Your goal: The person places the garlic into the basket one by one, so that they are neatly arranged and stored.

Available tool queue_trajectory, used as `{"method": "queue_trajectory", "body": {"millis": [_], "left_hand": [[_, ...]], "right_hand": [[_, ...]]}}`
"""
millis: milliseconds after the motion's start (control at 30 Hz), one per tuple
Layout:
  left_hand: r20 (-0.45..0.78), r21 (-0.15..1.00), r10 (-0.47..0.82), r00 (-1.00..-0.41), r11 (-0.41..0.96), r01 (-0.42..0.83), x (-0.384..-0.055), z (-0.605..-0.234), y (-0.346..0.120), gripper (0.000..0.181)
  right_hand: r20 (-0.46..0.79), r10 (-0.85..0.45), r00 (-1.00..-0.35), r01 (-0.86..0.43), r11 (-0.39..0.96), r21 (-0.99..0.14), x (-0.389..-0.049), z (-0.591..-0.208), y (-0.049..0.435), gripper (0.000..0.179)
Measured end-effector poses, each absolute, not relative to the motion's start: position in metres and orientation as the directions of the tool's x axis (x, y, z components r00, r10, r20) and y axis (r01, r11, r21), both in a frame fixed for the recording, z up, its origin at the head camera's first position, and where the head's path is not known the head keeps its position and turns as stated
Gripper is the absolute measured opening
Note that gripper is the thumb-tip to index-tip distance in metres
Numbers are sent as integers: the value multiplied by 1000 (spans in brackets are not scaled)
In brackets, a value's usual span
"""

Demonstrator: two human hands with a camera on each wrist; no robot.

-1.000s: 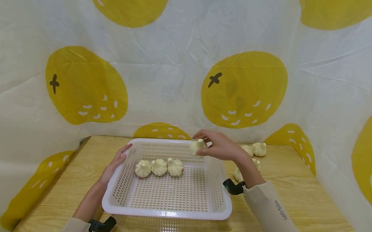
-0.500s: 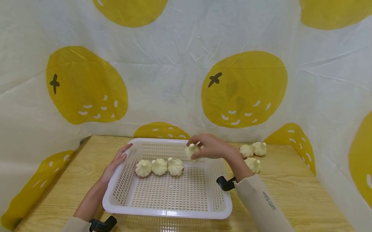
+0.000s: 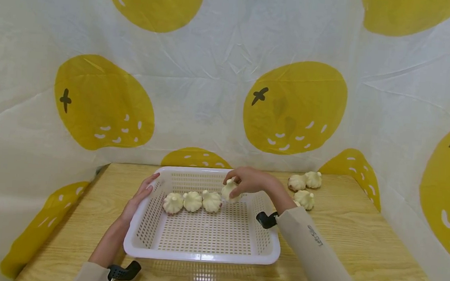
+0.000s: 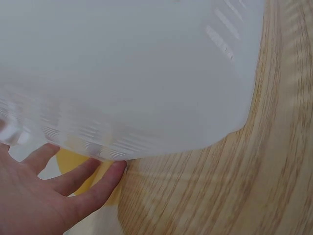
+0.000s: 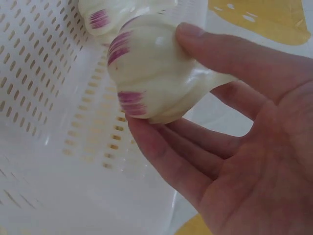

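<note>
Over the right part of a white perforated plastic basket, my right hand pinches a garlic bulb between thumb and fingers. In the right wrist view, this cream garlic bulb shows purple streaks, with the thumb on one side and fingertips beneath. Three more garlic bulbs sit in a row inside the basket, just left of the held one. My left hand rests against the basket's left side. Its extended fingers touch the outer wall in the left wrist view.
Several garlic bulbs lie on the wooden table to the basket's right, one partly hidden behind the right forearm. A white curtain with yellow fruit prints hangs behind the table and along its sides.
My right hand has moved left and down with the garlic bulb, from over the basket's back rim to inside it beside the row. The left hand and basket have stayed put.
</note>
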State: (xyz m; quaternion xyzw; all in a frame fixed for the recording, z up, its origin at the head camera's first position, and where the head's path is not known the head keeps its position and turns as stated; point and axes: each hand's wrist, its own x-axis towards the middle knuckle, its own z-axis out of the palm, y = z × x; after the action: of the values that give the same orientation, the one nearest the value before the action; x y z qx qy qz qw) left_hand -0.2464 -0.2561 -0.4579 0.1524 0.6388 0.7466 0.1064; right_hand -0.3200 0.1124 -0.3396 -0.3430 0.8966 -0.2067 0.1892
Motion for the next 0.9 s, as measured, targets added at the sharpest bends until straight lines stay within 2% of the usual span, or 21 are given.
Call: {"method": "queue_trajectory", "body": {"millis": [267,567,900], "left_hand": [[88,986,354,-931,-163,31,-246,-457,-257,54],[72,989,341,-937,-149,22,-244,-456,-254,54],[55,990,319,-946,-143,9,-241,-454,-251,54]], "right_hand": [[-302,-645,-702,-431,723,-540,-324,-345,108,40],[-401,-567,-719,-297,773,-561,-323,-355,105,60],[-439,-533,-723,-285,810,-513,-325,-363,104,54]]}}
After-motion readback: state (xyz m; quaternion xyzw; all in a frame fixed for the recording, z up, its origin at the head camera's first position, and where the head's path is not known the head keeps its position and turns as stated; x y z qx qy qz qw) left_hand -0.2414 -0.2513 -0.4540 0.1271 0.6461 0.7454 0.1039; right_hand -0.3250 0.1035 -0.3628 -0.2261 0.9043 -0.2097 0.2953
